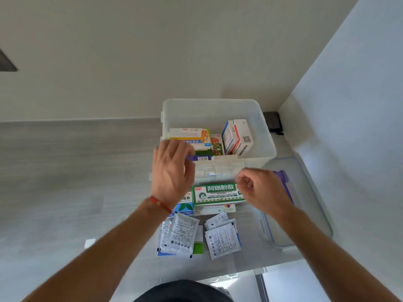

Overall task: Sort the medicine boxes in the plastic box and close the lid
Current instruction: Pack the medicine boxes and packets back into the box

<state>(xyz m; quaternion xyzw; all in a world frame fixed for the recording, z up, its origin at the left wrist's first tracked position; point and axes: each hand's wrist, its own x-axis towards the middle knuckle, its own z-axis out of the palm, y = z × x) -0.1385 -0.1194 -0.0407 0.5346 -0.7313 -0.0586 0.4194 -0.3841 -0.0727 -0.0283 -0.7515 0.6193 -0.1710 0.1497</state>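
Note:
A clear plastic box stands at the back and holds several upright medicine boxes, among them a yellow-white box and a red-white box. A translucent insert tray hovers at its near rim. My left hand curls over the tray's left end, and my right hand pinches its right corner with thumb and forefinger. Below the hands, a green medicine box, a blue-white box and several white sachets lie in a nearer clear container. The lid, with a purple handle, lies at the right.
Everything sits on a grey floor in a corner, with white walls behind and to the right. A dark object lies in the corner behind the box. A small white piece lies on the floor at the left.

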